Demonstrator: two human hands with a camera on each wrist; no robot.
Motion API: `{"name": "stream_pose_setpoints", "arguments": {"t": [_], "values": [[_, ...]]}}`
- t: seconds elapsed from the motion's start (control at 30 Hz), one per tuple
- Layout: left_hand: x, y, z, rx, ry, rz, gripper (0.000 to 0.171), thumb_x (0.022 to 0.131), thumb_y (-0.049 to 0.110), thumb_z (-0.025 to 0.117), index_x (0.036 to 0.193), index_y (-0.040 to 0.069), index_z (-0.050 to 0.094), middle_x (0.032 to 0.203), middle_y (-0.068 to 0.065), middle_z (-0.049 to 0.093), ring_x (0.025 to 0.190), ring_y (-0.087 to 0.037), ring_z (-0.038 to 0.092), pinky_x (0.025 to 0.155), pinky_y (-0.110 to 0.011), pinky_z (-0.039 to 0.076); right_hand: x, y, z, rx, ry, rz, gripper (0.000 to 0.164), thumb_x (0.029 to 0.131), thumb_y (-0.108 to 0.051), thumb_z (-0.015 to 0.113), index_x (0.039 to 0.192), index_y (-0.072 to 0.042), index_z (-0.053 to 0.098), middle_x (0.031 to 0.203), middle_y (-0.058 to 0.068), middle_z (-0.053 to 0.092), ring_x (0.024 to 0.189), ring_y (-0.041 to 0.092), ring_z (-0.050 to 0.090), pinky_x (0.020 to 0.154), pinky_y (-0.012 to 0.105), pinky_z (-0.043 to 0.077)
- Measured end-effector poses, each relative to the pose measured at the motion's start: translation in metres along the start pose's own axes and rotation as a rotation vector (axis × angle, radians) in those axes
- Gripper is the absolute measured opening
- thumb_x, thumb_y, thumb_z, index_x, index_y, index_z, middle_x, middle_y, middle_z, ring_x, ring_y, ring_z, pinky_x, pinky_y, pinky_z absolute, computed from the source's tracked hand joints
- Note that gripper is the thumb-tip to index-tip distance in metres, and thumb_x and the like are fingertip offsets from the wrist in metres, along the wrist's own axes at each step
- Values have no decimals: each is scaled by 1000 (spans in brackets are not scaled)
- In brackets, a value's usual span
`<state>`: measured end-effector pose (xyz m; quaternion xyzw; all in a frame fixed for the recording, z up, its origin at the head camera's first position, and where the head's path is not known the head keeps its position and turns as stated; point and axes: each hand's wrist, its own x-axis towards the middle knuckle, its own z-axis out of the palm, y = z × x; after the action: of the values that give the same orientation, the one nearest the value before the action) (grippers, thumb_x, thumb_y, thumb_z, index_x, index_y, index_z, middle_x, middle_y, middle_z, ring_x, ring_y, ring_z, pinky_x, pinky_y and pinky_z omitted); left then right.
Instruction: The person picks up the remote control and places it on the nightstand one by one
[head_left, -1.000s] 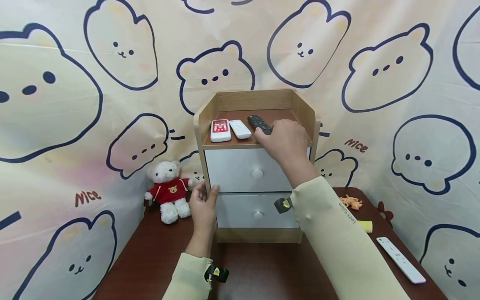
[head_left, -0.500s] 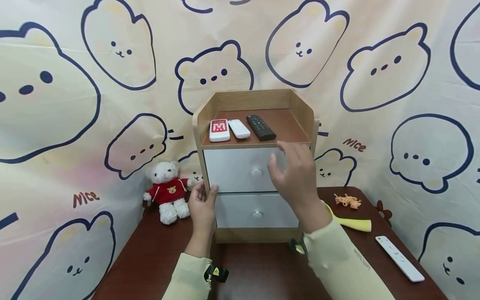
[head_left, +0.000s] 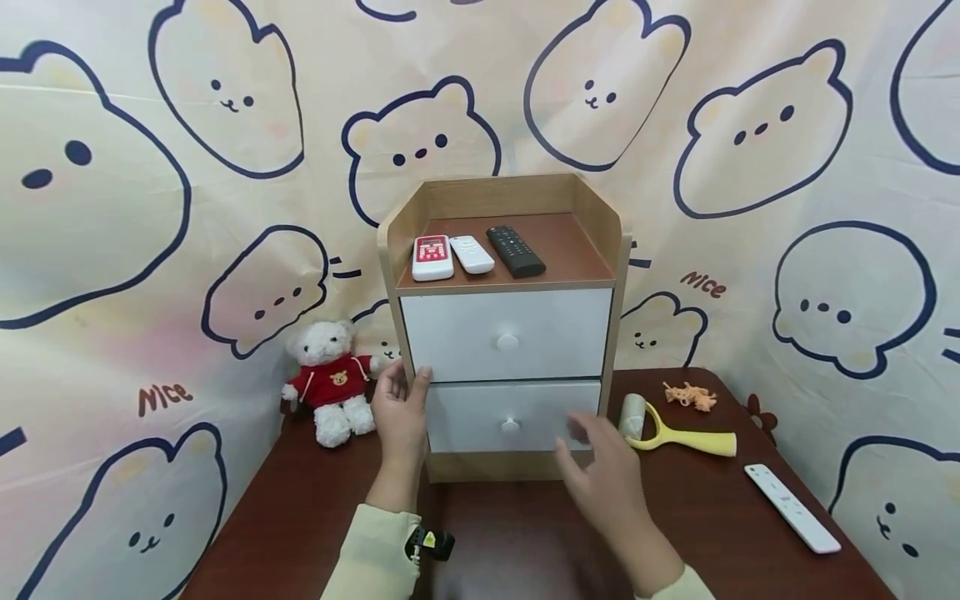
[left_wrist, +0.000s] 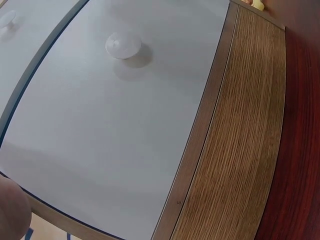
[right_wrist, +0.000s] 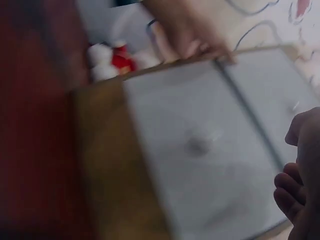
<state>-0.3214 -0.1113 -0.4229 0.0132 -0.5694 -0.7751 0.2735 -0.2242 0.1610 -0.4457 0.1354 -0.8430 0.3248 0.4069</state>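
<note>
A small wooden cabinet with two white drawers stands on the table. On its top shelf lie a black remote control, a small white remote and a white device with a red keypad. My left hand holds the cabinet's left side, thumb at the front edge; its thumb tip shows in the left wrist view. My right hand is in front of the lower drawer, near its right end, fingers loosely bent around nothing. Both drawers are pushed in.
Left of the cabinet sits a white teddy bear in a red top. To the right on the table are a yellow-handled lint roller, an orange tangled bundle and a long white remote. A patterned cloth hangs behind.
My right hand has let go of the black remote on the shelf and dropped down to the lower drawer's height. The left hand has stayed on the cabinet's side.
</note>
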Motion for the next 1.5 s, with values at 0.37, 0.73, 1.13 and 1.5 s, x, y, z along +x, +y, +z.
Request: {"name": "stream_pose_setpoints", "arguments": {"t": [0.37,0.73,1.13,1.5], "values": [[-1,1,-2,2,1,4,49,99,16,83,142,4,63,144,-13,66,137,-17,59,119,-27,47,-69,70,-16,-137,-133,356,36,95,-20,84,127,-6,75,116,10,76,112,32,71,92,58,58],[-2,1,-2,-29,6,20,48,99,14,83,141,3,63,140,-11,67,133,-16,60,113,-20,48,-86,140,-68,-306,-286,639,46,100,-29,76,133,3,70,121,28,71,105,40,69,87,60,54],[-1,1,-1,-27,2,26,48,99,15,83,141,4,63,139,-9,67,133,-16,60,112,-19,48,-88,195,-120,-449,-286,815,56,98,-24,75,139,10,59,137,41,56,128,58,52,108,73,42],[-4,2,0,-14,-2,26,49,99,14,83,142,3,63,139,-12,67,130,-16,62,109,-17,50,-93,224,-154,-504,-323,925,71,94,-23,77,143,18,46,128,44,50,120,57,45,105,66,33]]}}
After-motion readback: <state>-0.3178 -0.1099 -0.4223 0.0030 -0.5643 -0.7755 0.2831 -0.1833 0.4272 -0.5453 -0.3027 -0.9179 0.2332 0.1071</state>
